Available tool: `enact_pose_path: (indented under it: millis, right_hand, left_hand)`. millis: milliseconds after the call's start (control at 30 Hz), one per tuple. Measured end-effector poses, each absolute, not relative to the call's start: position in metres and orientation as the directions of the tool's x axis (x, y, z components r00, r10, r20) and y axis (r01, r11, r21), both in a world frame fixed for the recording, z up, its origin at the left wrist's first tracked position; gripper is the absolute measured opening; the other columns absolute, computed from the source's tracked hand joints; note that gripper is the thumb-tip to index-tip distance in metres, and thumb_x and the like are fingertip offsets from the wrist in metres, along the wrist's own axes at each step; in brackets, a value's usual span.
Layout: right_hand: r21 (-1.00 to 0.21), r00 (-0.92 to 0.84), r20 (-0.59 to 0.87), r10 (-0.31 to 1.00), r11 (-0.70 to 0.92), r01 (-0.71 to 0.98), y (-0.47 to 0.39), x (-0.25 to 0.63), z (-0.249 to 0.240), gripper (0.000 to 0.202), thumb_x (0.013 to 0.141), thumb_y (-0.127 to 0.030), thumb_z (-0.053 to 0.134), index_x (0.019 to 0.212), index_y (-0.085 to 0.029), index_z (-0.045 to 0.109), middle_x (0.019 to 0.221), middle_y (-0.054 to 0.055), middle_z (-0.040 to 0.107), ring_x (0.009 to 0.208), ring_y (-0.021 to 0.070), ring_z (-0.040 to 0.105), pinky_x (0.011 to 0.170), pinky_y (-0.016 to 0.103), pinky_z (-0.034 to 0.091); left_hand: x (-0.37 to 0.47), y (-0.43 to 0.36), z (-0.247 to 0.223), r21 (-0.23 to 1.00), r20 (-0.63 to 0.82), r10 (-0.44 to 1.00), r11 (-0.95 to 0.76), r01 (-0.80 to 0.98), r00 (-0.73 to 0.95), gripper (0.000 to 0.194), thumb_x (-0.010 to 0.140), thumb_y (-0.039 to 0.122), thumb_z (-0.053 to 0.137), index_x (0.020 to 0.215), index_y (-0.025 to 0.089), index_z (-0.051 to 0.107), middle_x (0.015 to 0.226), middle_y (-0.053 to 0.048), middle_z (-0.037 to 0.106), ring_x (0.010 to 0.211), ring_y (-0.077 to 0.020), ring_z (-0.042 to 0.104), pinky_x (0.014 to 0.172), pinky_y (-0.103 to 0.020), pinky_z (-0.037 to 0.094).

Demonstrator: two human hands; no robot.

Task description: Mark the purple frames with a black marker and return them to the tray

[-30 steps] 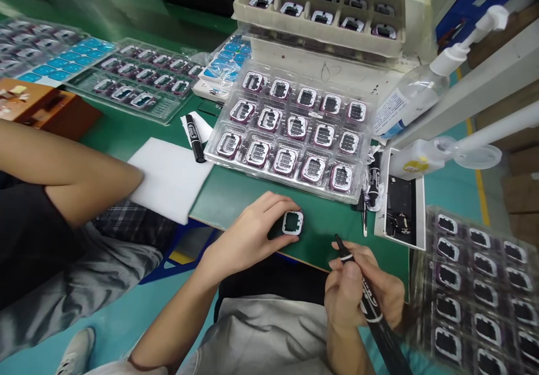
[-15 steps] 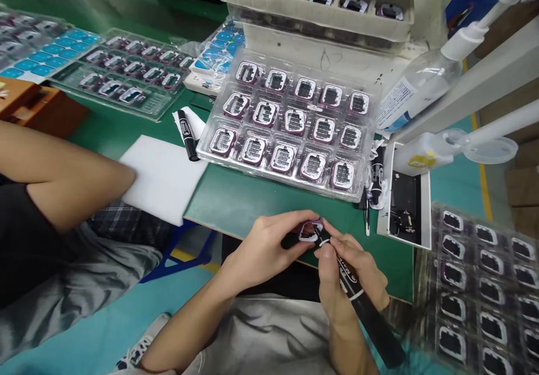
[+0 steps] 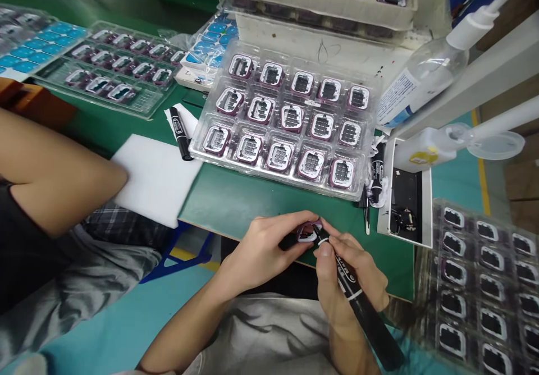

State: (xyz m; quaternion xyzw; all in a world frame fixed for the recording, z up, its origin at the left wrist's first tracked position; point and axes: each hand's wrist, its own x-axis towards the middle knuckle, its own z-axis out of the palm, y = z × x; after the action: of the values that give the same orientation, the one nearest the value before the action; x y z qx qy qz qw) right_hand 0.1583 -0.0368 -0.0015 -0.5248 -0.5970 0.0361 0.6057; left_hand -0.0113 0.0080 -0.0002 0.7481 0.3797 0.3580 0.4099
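Note:
My left hand (image 3: pixel 265 248) pinches a small purple-rimmed square frame (image 3: pixel 306 233) between thumb and fingers, over the front edge of the green table. My right hand (image 3: pixel 347 274) is closed round a black marker (image 3: pixel 364 307), its tip end against the right side of the frame. The fingertips of both hands nearly meet there. Beyond them lies a clear plastic tray (image 3: pixel 269 167) with rows of similar purple-rimmed frames, each in its own compartment. Just where the marker tip touches the frame is too small to tell.
Another black marker (image 3: pixel 179 133) and a white foam sheet (image 3: pixel 155 178) lie left of the tray. To the right stand a white open box (image 3: pixel 425 212) and pump bottles (image 3: pixel 421 83). A neighbour's bare arm (image 3: pixel 63 178) reaches in at left. More filled trays flank the table.
The camera view has shifted slightly, moving the tray and foam sheet left in the picture. Both hands keep nearly the same pose; the frame looks slightly tilted compared with before.

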Motion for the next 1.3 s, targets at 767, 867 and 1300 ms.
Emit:
enact_pose_path:
  millis: [767,867,1300]
  right_hand:
    - [-0.548,0.134,0.768,0.626,0.533,0.645,-0.032,0.16,-0.001,0.041,0.085,-0.005,0.08,0.122,-0.022,0.082,0.084,0.0,0.082,0.079,0.0307,0.091,0.067,0.039,0.083]
    - [-0.553,0.146,0.764,0.628,0.521,0.65,-0.033,0.16,-0.004,0.042,0.087,-0.005,0.079,0.125,-0.023,0.082,0.087,0.0,0.084,0.085,0.0315,0.092,0.066,0.038,0.082]
    - [-0.586,0.174,0.746,0.642,0.511,0.628,-0.03,0.158,0.006,0.029,0.086,-0.003,0.08,0.109,-0.021,0.08,0.08,-0.003,0.081,0.078,0.0276,0.09,0.076,0.039,0.084]
  left_hand:
    - [-0.012,0.006,-0.001,0.861,0.239,0.853,-0.407,0.304,0.465,0.03,0.116,0.029,0.07,0.146,0.029,0.072,0.123,-0.006,0.091,0.101,-0.024,0.091,0.089,-0.028,0.072]
    - [-0.012,0.006,-0.002,0.856,0.257,0.844,-0.425,0.294,0.471,0.031,0.116,0.028,0.07,0.147,0.028,0.072,0.122,-0.006,0.091,0.1,-0.024,0.091,0.088,-0.028,0.072]
    - [-0.014,0.008,-0.005,0.902,0.212,0.868,-0.35,0.252,0.448,0.033,0.112,0.031,0.079,0.145,0.025,0.078,0.127,-0.009,0.09,0.103,-0.0246,0.09,0.09,-0.03,0.073]
